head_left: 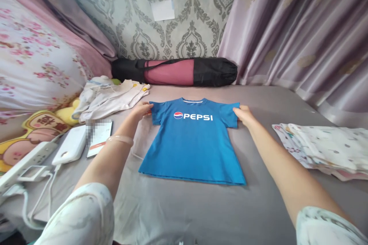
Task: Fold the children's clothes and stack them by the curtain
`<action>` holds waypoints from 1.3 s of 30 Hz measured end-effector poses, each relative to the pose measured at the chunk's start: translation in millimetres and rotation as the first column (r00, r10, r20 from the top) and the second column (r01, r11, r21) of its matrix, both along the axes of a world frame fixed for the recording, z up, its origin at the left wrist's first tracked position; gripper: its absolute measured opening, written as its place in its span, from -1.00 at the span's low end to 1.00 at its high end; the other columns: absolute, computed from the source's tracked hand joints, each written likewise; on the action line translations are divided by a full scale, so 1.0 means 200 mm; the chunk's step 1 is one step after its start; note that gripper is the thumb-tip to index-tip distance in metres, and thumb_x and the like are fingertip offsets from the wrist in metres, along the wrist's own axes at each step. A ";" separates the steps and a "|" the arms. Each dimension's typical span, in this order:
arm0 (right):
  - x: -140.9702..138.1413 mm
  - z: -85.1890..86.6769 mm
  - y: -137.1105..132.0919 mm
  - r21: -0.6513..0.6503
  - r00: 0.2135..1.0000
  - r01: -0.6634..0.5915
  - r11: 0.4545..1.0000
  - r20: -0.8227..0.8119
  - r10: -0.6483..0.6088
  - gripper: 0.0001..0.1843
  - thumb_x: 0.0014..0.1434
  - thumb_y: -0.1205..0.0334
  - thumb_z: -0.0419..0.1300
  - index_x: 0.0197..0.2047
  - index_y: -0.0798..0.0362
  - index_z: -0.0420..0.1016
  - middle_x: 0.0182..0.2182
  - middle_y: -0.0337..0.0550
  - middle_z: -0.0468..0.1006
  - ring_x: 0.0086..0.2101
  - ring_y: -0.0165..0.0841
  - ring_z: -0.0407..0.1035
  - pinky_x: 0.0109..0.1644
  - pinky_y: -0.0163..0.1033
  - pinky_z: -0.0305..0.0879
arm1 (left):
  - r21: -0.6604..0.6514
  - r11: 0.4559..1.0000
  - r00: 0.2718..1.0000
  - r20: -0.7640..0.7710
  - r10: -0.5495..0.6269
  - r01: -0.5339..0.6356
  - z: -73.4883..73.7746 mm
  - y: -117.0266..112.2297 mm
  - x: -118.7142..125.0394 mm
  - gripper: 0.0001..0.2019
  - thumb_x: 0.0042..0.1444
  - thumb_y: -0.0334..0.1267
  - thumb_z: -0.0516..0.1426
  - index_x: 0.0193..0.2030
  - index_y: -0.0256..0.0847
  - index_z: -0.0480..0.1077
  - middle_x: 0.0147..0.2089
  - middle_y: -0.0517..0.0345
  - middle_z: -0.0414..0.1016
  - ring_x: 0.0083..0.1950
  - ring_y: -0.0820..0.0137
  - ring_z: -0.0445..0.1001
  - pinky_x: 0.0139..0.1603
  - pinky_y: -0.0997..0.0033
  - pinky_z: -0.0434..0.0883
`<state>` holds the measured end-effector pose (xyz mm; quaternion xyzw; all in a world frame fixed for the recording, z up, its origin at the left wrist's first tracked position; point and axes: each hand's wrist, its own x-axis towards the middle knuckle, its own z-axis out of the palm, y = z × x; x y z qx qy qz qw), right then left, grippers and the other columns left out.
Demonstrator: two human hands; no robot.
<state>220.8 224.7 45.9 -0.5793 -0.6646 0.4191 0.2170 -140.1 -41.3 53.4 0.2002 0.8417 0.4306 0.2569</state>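
A blue T-shirt [192, 145] with a white PEPSI print lies spread front side up, its collar away from me and its hem toward me. My left hand [143, 110] pinches the edge of the sleeve on the left. On the opposite side, my right hand [243, 115] grips the other sleeve's edge between thumb and fingers. Both sleeves are drawn out sideways, and the body of the shirt looks mostly flat. A bangle sits on my left forearm.
Crumpled light clothes [112, 97] lie at the back left, near a phone [100, 139], a white power bank [70, 145] and a power strip [31, 160] with cables. Folded patterned cloths [330, 147] are stacked at right. A black-and-pink rolled bag [172, 72] rests along the wall.
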 end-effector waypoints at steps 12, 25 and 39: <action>-0.05 -0.05 -0.16 0.385 0.818 -0.221 0.896 0.573 -0.045 -0.56 0.37 0.24 -0.22 0.19 0.20 0.24 -0.11 0.31 0.52 -0.05 0.00 0.44 -0.02 0.04 0.28 | -0.293 0.954 0.744 -0.651 -0.153 -0.060 -0.14 0.03 0.16 -0.59 0.35 -0.10 -0.23 0.12 -0.19 0.26 -0.11 -0.21 0.53 -0.04 0.06 0.51 -0.12 0.20 0.32; -0.03 -0.02 -0.10 0.392 0.753 -0.181 0.902 0.645 -0.130 -0.60 0.28 0.34 -0.06 0.11 0.36 0.31 -0.01 0.42 0.45 0.02 0.05 0.37 0.03 0.03 0.25 | -0.446 0.872 0.646 -0.730 -0.223 -0.203 -0.04 0.05 0.18 -0.62 0.22 -0.24 -0.07 0.10 -0.39 0.28 0.04 -0.47 0.40 0.03 -0.13 0.44 -0.13 0.04 0.37; -0.51 -0.16 -0.20 0.308 0.614 -0.732 0.607 0.684 0.394 -0.30 0.36 -0.03 -0.30 0.43 0.18 -0.10 0.41 -0.07 -0.10 0.36 -0.12 -0.25 0.38 0.18 -0.33 | -0.548 0.777 0.510 -0.594 -0.622 0.310 -0.22 0.51 0.44 -0.31 0.34 0.07 -0.30 0.43 -0.41 -0.08 0.47 -0.14 -0.09 0.47 0.15 -0.12 0.42 0.08 -0.12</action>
